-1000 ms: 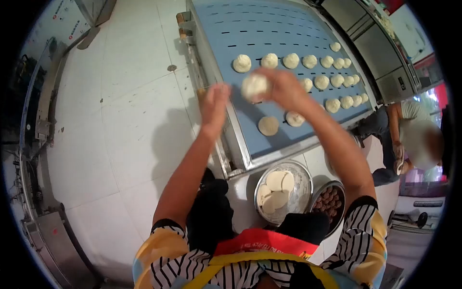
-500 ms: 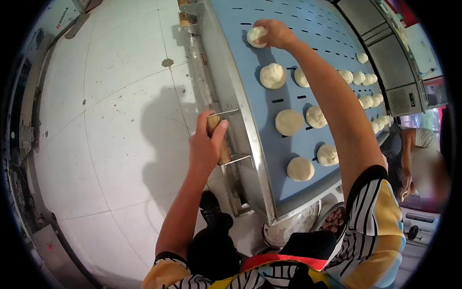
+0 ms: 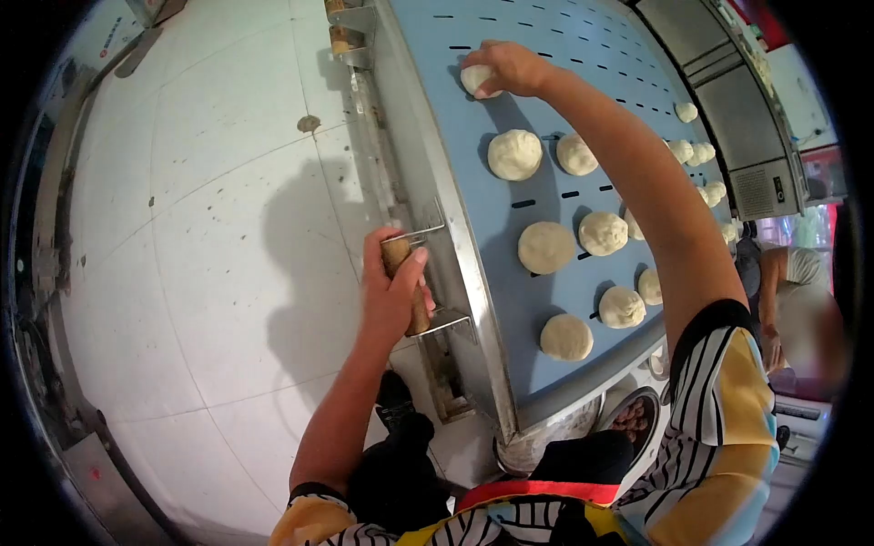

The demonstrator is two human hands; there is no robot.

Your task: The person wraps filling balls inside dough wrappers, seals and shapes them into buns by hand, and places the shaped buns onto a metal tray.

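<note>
My left hand (image 3: 393,284) is wrapped round a wooden handle (image 3: 397,258) on the side of a metal-framed tray (image 3: 569,73) with a slotted blue surface. Far up on that surface, my right hand (image 3: 512,69) has its fingers on a round white dough bun (image 3: 477,82), close to the tray's left side. Several more buns rest in rows nearer to me, among them a pleated one (image 3: 514,155), a smooth flat one (image 3: 546,247) and another smooth one (image 3: 566,338). My right forearm hides part of the rows.
Below the tray's near edge are a metal basin (image 3: 560,428), partly covered, and a bowl of brown balls (image 3: 633,417). Another person's arm (image 3: 772,291) shows at the right. A metal cabinet (image 3: 760,182) stands beyond the tray, and tiled floor (image 3: 228,227) lies to the left.
My right hand first carried the bun above the tray, then reached to its far part. My left hand has taken hold of the handle. The view has shifted, and the basin is now mostly covered.
</note>
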